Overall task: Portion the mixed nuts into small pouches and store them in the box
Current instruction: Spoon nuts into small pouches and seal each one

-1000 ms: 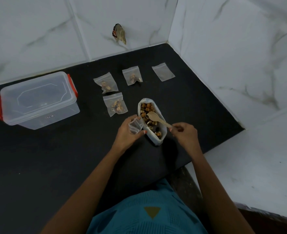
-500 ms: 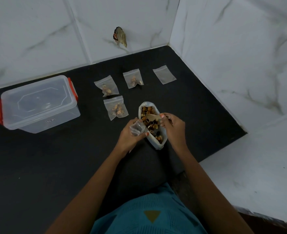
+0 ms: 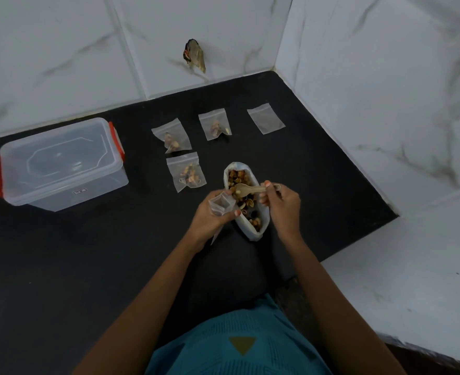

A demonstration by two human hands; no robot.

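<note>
Looking down through the head camera, I see two bare hands working over an open white bag of mixed nuts [image 3: 250, 232] that lies on a black counter [image 3: 88, 253]. The bag sits mid-picture, so I place everything from it.

The left hand [image 3: 209, 220] is at the bag's left edge. Its fingers and thumb are curled around a small clear pouch [image 3: 220, 203], holding the mouth up beside the nuts [image 3: 238, 175]. The right hand [image 3: 284, 205] is at the bag's right edge, pinching the handle of a pale spoon [image 3: 246, 188]. The spoon's bowl lies over the nuts and points toward the pouch. I cannot tell whether the spoon carries anything.

Just left of the bag's far end lies a filled pouch [image 3: 186, 171]. Farther back from the bag are a second filled pouch [image 3: 173, 136] to the back-left and a third filled pouch [image 3: 214, 125] almost straight behind. A flat pouch [image 3: 266, 121] lies back-right of the bag.

Well to the bag's left stands a clear plastic box [image 3: 61, 163] with red latches and its lid on. Behind the bag rise white marble wall tiles [image 3: 61, 50], with a small brownish thing [image 3: 195, 55] stuck to them that I cannot identify. Nearer the camera than the bag is a teal shirt [image 3: 237, 345].
</note>
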